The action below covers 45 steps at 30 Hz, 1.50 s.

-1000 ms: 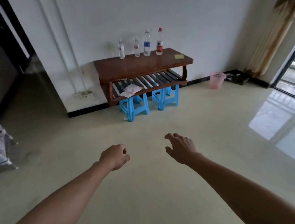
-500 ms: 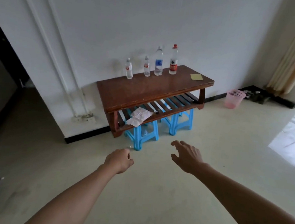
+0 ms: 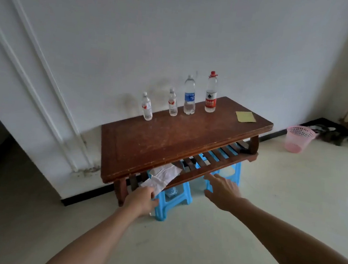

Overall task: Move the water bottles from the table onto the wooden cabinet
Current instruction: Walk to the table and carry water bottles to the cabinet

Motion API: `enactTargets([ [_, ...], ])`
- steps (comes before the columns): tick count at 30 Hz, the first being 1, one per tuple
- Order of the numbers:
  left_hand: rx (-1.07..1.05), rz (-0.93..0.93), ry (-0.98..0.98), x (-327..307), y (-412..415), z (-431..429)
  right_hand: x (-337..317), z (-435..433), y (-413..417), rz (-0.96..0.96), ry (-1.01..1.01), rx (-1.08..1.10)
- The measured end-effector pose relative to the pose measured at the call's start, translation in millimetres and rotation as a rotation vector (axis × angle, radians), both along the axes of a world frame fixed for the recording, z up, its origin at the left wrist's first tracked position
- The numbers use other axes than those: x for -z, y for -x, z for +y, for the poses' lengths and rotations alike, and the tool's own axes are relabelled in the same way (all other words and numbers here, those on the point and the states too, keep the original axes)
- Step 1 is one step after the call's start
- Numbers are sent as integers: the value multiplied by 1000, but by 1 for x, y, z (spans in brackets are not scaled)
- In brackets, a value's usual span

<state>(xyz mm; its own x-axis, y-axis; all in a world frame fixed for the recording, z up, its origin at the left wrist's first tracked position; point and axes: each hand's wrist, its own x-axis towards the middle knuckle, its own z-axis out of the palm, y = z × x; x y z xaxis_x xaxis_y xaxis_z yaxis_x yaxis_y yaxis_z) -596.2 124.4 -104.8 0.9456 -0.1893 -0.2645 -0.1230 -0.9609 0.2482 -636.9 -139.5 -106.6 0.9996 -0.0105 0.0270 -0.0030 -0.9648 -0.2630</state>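
Several clear water bottles stand upright in a row at the back of a brown wooden table (image 3: 167,144), against the white wall: a small one (image 3: 147,107) at the left, another small one (image 3: 173,102), a taller blue-labelled one (image 3: 190,96), and a tall red-capped, red-labelled one (image 3: 211,93). My left hand (image 3: 142,200) hovers in front of the table's near left corner, fingers loosely curled, holding nothing. My right hand (image 3: 221,190) is stretched forward with fingers spread, below the table's front edge. Both hands are well short of the bottles.
A yellow note (image 3: 245,116) lies on the table's right end. White paper (image 3: 161,177) rests on the slatted lower shelf. Two blue plastic stools (image 3: 173,199) stand under the table. A pink basket (image 3: 298,138) sits on the floor at right, a curtain beyond it.
The table and bottles have come much closer and larger in view. Both hands have moved forward toward the table's front edge, still holding nothing.
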Motion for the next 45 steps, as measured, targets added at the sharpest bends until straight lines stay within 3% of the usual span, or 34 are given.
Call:
enactTargets([
  [4, -34, -83, -3, -16, -74, -27, -22, -33, -99, -41, 12, -39],
  [15, -156, -74, 1, -12, -256, -43, -20, -53, -293, -24, 65, -164],
  [25, -125, -148, 31, -28, -520, -60, -34, -71, -545, -75, 66, -128],
  [31, -180, -240, 32, -41, -639, -56, -33, -70, -648, -65, 16, -126],
  [39, -288, -284, -26, -40, -753, -69, -36, -55, -792, -124, 53, -167],
  [45, -297, -211, -203, -17, -808, -71, -8, -44, -876, -47, 64, -226],
])
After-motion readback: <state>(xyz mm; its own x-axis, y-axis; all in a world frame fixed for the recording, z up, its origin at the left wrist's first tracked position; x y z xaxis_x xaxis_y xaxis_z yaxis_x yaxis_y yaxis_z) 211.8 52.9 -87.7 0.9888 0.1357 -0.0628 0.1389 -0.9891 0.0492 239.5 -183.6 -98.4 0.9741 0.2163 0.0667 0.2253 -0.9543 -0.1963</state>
